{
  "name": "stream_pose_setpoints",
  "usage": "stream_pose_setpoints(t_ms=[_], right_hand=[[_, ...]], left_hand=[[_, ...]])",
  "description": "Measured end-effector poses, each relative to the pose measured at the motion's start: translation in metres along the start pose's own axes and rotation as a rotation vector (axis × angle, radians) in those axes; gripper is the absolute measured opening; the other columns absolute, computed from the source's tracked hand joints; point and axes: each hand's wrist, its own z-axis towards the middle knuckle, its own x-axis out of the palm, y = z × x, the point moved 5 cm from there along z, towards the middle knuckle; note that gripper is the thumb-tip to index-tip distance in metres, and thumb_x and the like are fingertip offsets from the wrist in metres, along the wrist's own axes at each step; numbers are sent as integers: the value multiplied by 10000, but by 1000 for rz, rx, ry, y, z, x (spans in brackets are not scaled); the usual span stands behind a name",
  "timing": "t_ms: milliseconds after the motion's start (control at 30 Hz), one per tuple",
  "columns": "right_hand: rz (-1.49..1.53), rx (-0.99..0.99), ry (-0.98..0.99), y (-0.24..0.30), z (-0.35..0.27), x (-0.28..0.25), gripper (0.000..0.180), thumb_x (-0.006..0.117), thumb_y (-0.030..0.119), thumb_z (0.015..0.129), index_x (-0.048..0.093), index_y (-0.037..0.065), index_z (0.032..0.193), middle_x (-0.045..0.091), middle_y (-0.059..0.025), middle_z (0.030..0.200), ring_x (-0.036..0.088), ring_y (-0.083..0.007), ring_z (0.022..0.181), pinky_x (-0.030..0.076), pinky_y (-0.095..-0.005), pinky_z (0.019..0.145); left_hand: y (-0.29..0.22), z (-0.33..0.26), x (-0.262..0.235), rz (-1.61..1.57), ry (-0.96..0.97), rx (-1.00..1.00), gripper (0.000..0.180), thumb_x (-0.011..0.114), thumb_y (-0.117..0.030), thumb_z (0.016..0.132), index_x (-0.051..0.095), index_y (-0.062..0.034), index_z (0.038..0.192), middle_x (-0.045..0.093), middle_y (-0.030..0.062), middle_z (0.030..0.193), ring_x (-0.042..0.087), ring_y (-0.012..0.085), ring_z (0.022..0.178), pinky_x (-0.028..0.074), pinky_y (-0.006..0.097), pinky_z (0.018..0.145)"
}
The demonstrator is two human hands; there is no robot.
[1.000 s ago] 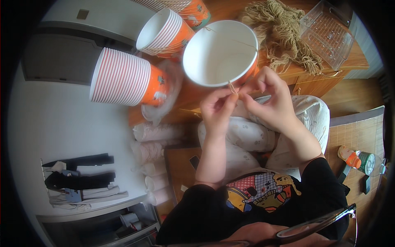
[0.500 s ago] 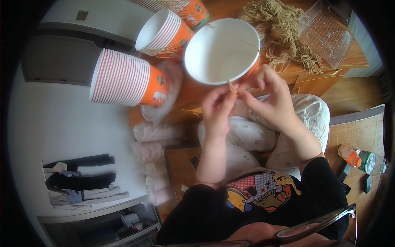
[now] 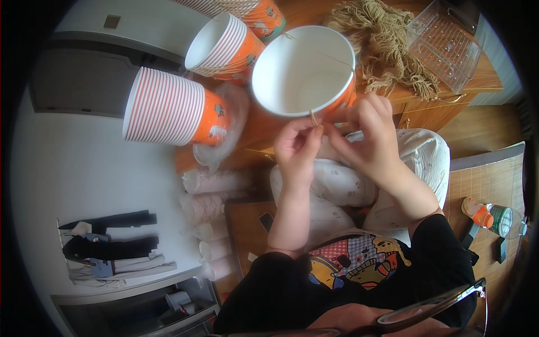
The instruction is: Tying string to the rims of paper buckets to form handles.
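A large orange paper bucket [image 3: 300,76] with a white inside stands in front of me on the wooden table, its mouth tipped toward me. Thin tan string [image 3: 314,117] hangs at its near rim, and more of it shows at the far rim and the right side. My left hand [image 3: 297,147] pinches the string just below the rim. Close beside it, my right hand [image 3: 365,126] has its thumb and index finger pressed together at the same string. The fingertips partly hide the string's ends.
A tall stack of nested paper buckets [image 3: 165,106] lies tilted at the left, with a shorter stack [image 3: 222,48] behind it. A heap of tan strings [image 3: 387,42] and a clear plastic tray [image 3: 446,48] are at the back right. Wrapped rolls [image 3: 216,181] lie below the table's left.
My right hand's fingers have curled inward and shifted slightly, still at the string. My left hand stays nearly in place, and the bucket has not moved.
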Motion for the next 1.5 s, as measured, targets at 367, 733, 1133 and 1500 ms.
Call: stream_pose_setpoints(t_ms=[367,733,1133,1500], right_hand=[[0,-62,-80,7,-2,-1,281,805,77,666,565,151,792,463,66,654,490,-145,666,332,-328,702],[148,8,19,2,-2,3,327,752,43,742,456,108,868,508,18,726,495,-197,703,336,-339,708],[288,186,47,-9,-8,7,328,750,52,760,454,91,896,525,-31,808,521,-214,735,350,-349,730],[145,84,179,1,3,-1,297,744,78,754,468,93,864,525,-10,774,556,-223,752,350,-340,748]], left_hand=[[5,-5,3,-211,4,-252,126,604,-147,962,639,-74,1059,594,-15,783,431,17,583,338,172,483],[5,-3,7,-205,56,-222,118,592,-197,984,632,-100,1038,551,-49,749,394,12,570,306,174,462],[-1,-3,6,-153,-91,-289,96,626,-178,963,626,-91,1004,479,-61,643,399,23,536,308,195,455],[2,-5,8,-303,-22,-359,143,633,-225,959,647,-117,1052,526,-66,716,415,20,560,311,186,461]])
